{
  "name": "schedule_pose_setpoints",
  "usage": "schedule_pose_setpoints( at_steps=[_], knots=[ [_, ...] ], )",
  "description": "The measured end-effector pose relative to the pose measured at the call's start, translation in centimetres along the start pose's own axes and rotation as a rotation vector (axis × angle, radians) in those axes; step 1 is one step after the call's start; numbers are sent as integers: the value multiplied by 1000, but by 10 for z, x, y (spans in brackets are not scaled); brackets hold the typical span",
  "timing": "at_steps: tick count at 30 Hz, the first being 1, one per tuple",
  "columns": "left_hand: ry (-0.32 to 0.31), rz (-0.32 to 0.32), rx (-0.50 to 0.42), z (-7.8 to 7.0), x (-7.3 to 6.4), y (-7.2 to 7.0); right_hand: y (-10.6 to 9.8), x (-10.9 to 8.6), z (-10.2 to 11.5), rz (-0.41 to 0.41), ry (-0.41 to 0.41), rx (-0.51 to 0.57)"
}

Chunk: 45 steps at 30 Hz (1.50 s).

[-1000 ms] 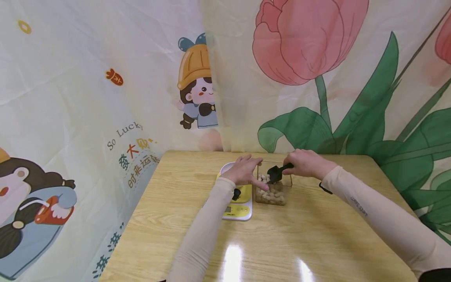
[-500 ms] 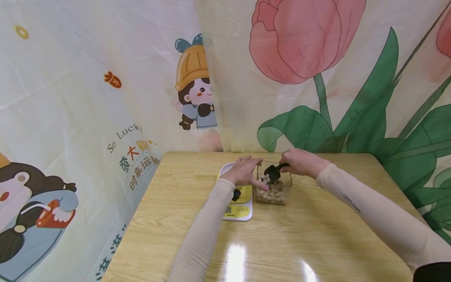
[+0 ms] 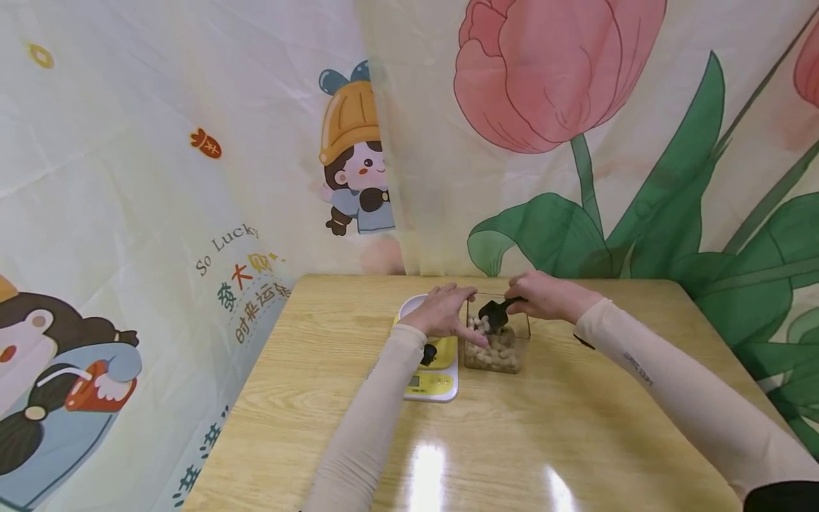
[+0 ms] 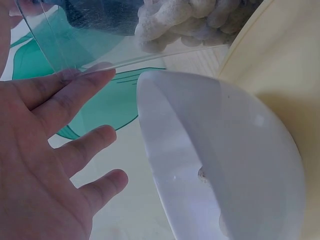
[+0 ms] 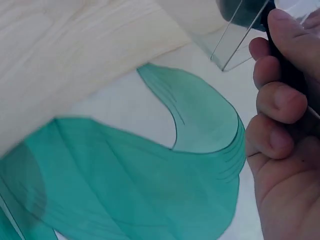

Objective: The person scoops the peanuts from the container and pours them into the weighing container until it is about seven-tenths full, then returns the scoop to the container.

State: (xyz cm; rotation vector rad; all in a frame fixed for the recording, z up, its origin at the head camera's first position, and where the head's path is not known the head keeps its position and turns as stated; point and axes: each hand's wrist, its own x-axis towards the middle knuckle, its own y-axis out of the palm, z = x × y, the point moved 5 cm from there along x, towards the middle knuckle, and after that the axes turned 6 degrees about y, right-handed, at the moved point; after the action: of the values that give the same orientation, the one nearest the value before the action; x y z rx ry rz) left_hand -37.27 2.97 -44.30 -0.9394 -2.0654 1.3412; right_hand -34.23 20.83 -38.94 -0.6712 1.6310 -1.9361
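Observation:
A clear box [image 3: 521, 353] of unshelled peanuts [image 3: 499, 358] stands on the table. My left hand [image 3: 441, 313] holds its left side; in the left wrist view, two fingertips touch the box edge while the other fingers stretch out free. My right hand [image 3: 547, 295] grips the handle of a black scoop [image 3: 493, 315], whose head is inside the box against the peanuts. The right wrist view shows fingers curled round the black handle [image 5: 287, 70]. Below the left hand, a white bowl [image 4: 250, 125] has a peanut [image 4: 202, 175] inside; the hand mostly hides it in the head view.
A white and yellow kitchen scale [image 3: 435, 384] stands left of the box, close beside it. A small black item [image 3: 429, 353] shows at the left wrist. The wooden table [image 3: 544, 427] meets a printed cloth backdrop [image 3: 435, 213] behind.
My right hand has shifted slightly left with the scoop, which sits a little further into the box among the peanuts. My left hand stays on the box.

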Motion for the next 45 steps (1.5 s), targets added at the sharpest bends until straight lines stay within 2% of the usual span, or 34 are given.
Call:
schedule_pose_setpoints(
  at_steps=[3,8,15,20,26,34,41,45],
  knots=[
    [-2,-1,-3,-1,0,1,0,-3,-1,-24,-33,44],
    [-11,1,-23,-3,-1,-1,1,-4,1,-18,-62,73],
    [-1,-15,-30,-3,-1,-5,7,-7,7,-39,-46,-8],
    [-12,-20,-54,0,-3,-3,15,-10,8,-71,-43,58],
    [-9,-11,-59,0,-4,1,26,-21,0,-138,27,164],
    [-8,-12,-80,-1,-4,0,27,-33,-1,-206,81,230],
    [-13,-15,-72,-1,-5,2,35,-46,-8,-223,233,347],
    [-15,-25,-77,0,-5,2,39,-51,-9,-250,279,400]
  ],
)
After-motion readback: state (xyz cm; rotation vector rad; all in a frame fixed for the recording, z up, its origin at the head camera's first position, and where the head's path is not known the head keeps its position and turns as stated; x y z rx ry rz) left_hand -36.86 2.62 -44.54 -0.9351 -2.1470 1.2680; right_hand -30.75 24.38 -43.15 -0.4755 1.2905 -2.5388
